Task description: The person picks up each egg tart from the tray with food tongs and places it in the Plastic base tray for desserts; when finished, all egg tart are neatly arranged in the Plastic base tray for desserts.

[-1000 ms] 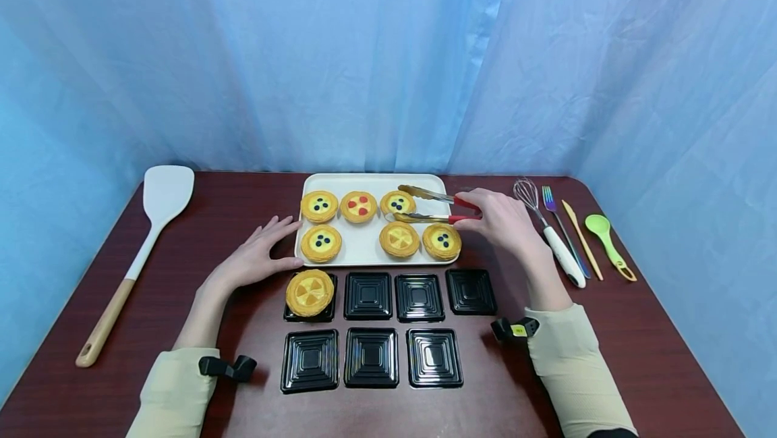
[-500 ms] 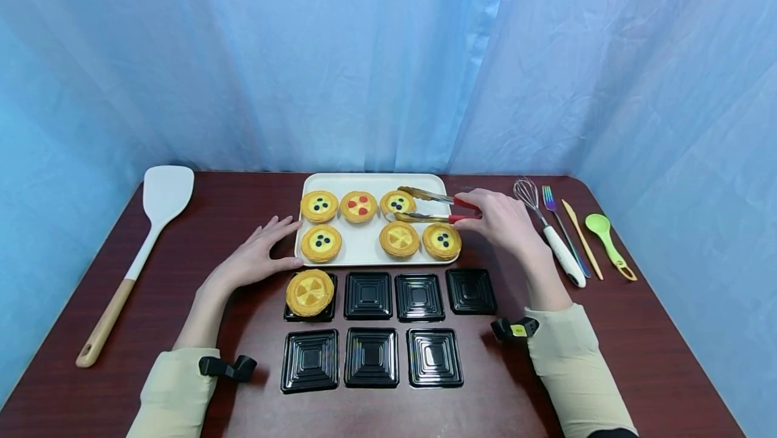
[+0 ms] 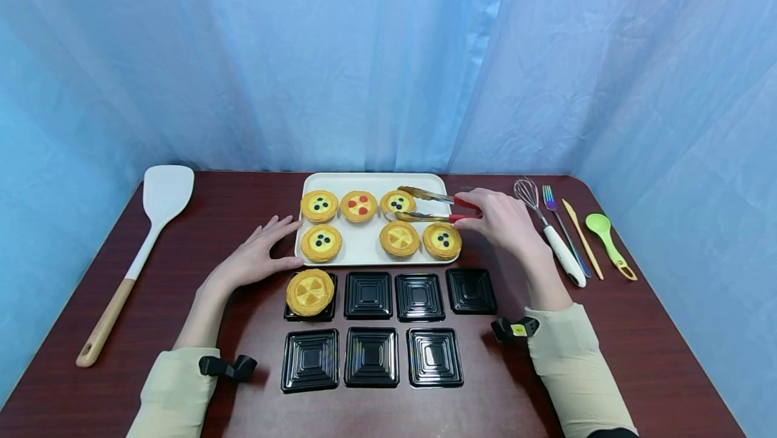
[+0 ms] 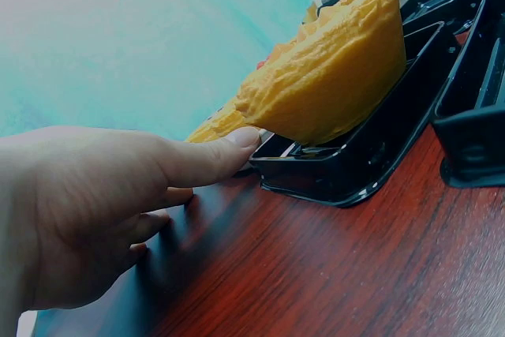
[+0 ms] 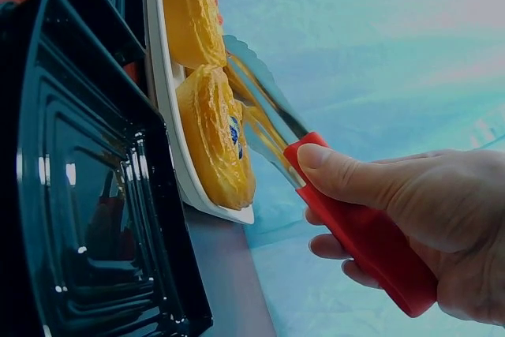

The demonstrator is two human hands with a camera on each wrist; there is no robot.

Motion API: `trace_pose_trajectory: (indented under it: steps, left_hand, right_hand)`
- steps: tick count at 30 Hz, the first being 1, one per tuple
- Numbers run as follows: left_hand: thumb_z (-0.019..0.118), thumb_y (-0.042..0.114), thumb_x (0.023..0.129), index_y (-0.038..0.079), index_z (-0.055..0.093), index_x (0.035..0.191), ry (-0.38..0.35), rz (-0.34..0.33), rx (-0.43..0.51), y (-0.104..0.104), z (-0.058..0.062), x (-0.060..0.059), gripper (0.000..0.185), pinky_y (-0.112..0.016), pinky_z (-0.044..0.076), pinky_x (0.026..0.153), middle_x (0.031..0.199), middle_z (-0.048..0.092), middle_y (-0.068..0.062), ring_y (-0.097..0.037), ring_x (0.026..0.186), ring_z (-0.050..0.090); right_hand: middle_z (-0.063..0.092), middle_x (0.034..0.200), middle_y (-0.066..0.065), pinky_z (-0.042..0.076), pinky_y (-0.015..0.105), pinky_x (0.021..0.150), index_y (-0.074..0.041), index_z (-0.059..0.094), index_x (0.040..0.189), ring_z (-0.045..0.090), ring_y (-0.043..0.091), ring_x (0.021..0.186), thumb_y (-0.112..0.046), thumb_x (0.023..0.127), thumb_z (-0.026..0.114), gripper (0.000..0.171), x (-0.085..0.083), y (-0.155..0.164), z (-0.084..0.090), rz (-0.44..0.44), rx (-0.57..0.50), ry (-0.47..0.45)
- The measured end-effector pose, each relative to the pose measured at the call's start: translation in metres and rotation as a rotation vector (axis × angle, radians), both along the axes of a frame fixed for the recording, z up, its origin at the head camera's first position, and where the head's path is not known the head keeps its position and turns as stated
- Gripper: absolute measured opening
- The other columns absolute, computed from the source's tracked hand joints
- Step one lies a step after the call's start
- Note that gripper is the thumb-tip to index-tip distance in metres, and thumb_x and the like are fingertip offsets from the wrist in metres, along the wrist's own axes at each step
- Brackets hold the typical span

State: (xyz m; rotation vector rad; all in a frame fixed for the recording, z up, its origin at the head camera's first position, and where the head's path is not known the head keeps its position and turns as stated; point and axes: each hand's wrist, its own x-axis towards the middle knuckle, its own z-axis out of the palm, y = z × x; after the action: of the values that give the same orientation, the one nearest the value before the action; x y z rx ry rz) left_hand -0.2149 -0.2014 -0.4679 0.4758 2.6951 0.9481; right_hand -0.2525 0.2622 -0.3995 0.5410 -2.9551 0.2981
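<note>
My right hand (image 3: 500, 219) grips the red handles of metal tongs (image 5: 367, 242). In the head view the tongs' two arms lie on either side of a blueberry-topped tart (image 3: 397, 202) at the back of the white tray (image 3: 370, 257). Whether they touch it I cannot tell. At the tray's left edge rests my left hand (image 3: 257, 256), fingers extended, holding nothing. Its thumb is near a tart with wedge-shaped yellow topping (image 3: 310, 293), which sits in a black square container (image 4: 316, 170). Other tarts on the tray include a red-topped one (image 3: 358, 207) and another wedge-topped one (image 3: 399, 239).
Several black square containers (image 3: 372, 357) stand in two rows before the tray. A white spatula with wooden handle (image 3: 136, 256) lies at the left. On the right lie a whisk (image 3: 549, 232), a fork (image 3: 564, 229), a yellow knife (image 3: 583, 239) and a green spoon (image 3: 609, 242).
</note>
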Motion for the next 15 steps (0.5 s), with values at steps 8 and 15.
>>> trace_pose_trajectory:
  steps: [8, 15]
  left_hand:
    - [0.072, 0.047, 0.095, 0.017, 0.033, 0.163, 0.002, -0.001, 0.005, -0.0003, -0.0005, -0.0002, 0.084, -0.067, 0.003, 0.129, 0.172, 0.019, -0.021, -0.043, 0.161, 0.005]
    - [0.072, 0.047, 0.095, 0.017, 0.033, 0.163, 0.001, 0.001, 0.003, -0.0003, -0.0006, 0.0001, 0.084, -0.066, 0.003, 0.129, 0.172, 0.019, -0.02, -0.043, 0.162, 0.005]
  right_hand:
    - [0.072, 0.132, 0.007, 0.052, 0.042, 0.064, -0.021, 0.067, 0.138, 0.072, 0.029, 0.095, -0.042, 0.087, 0.082, 0.057, 0.0001, 0.0001, 0.0001, -0.003, 0.002, -0.003]
    - [0.073, 0.13, 0.007, 0.051, 0.039, 0.062, -0.019, 0.068, 0.137, 0.072, 0.028, 0.092, -0.04, 0.086, 0.083, 0.057, 0.0011, -0.0006, 0.0018, -0.003, -0.008, 0.003]
